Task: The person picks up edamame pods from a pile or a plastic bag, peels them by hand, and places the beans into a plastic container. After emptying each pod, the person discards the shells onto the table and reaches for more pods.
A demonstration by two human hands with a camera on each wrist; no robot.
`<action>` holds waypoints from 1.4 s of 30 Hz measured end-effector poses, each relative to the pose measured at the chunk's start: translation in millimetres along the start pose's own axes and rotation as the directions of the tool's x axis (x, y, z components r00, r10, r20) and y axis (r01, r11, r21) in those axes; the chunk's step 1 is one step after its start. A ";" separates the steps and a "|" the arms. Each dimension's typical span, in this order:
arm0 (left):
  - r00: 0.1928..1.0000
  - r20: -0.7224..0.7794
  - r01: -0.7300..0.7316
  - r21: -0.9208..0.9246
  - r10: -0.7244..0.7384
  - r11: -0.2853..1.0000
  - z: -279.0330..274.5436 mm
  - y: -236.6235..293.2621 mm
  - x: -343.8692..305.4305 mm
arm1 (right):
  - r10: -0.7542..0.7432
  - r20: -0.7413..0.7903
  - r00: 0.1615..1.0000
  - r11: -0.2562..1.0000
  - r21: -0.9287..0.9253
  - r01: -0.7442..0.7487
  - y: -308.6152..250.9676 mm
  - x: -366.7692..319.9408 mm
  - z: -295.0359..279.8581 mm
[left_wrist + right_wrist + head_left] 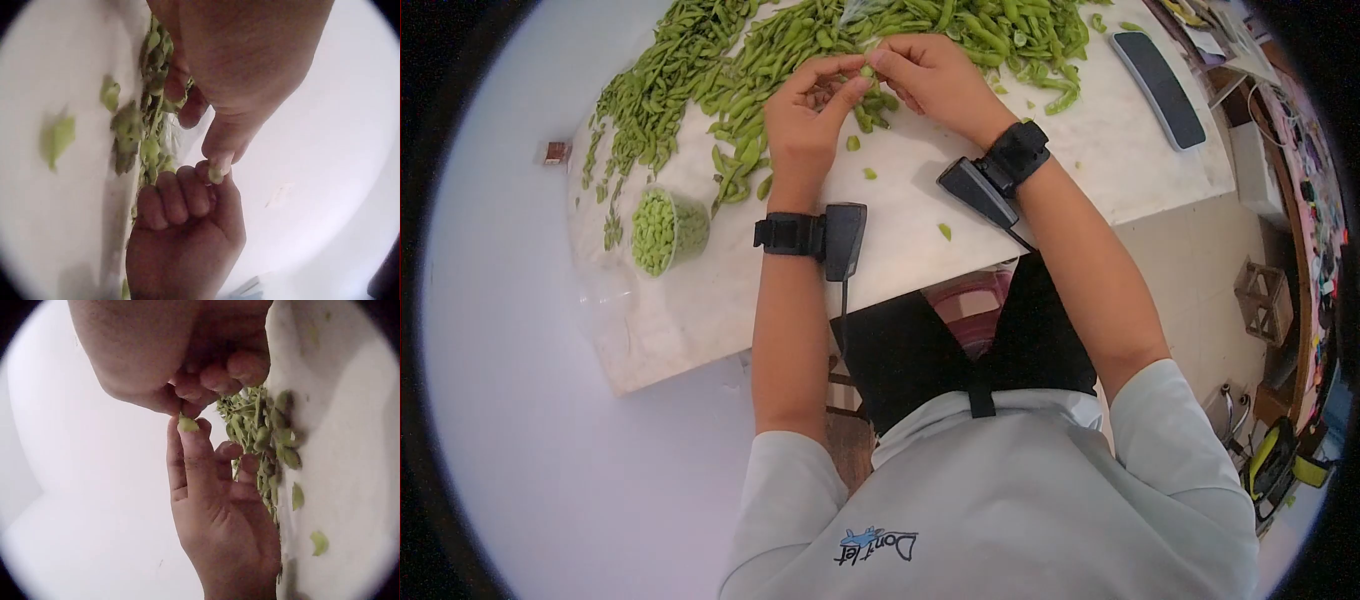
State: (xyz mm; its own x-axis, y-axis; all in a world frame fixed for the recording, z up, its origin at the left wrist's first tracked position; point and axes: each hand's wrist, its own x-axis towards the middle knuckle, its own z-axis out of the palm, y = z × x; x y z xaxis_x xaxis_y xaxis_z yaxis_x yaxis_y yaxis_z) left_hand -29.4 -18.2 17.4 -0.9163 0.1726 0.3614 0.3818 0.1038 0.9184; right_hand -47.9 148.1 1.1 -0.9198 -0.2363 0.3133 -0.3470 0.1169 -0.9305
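My left hand [808,122] pinches a small green soybean pod [867,72] between thumb and fingertips. The right hand [935,82] meets it there, its thumb and forefinger pinching the other end of the pod. In the right wrist view, part of the green pod [189,424] shows on the left thumb tip, while the right fingertips cover the rest. The left wrist view has the right hand's other fingers curled into the palm. Beyond both hands spreads a heap of green soybean pods [785,60].
A clear plastic cup [692,226] of shelled beans [654,232] stands left of the left forearm. Loose green bits [945,231] lie on the pale tabletop [700,330]. A dark-screened phone [1160,90] rests at the right. Stools and shelves stand beyond the table's right edge.
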 end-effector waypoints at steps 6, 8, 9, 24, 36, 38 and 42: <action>0.997 0.031 -0.067 0.008 0.067 0.998 -4.7 -6.6 -0.6 | 0.100 0.122 0.987 0.963 0.239 -0.128 0.4 -1.4 2.0; 0.997 0.039 -0.073 0.017 0.072 0.997 -5.0 -7.8 0.2 | 0.121 0.148 0.982 0.944 0.289 -0.159 0.1 -0.9 2.1; 0.996 0.043 -0.076 0.020 0.075 0.997 -4.3 -7.2 0.6 | 0.130 0.161 0.978 0.934 0.312 -0.176 -0.1 -1.0 1.8; 0.994 0.105 -0.026 0.092 0.016 0.995 -3.6 -8.7 0.1 | 0.179 0.043 0.983 0.975 0.122 -0.183 -5.4 -3.7 7.2; 0.999 0.000 -0.040 -0.079 0.040 0.996 -4.3 -20.8 4.5 | 0.182 -0.008 0.983 0.972 0.152 -0.178 0.1 -1.3 6.5; 0.996 -0.073 -0.059 -0.042 0.056 0.997 -6.0 -19.4 4.6 | 0.184 -0.009 0.983 0.970 0.166 -0.180 4.4 0.2 6.0; 0.990 -0.143 -0.011 -0.127 -0.008 0.992 -11.2 -10.9 6.5 | 0.202 -0.006 0.979 0.968 0.154 -0.198 1.9 0.8 3.6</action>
State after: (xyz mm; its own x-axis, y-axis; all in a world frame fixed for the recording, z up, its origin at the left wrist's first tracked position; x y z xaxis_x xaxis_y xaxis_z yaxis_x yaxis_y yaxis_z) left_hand -40.9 -29.2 11.6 -0.9270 0.0298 0.3738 0.3732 -0.0231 0.9275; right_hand -48.7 144.7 -1.0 -0.9719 -0.2024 0.1204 -0.1254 0.0117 -0.9920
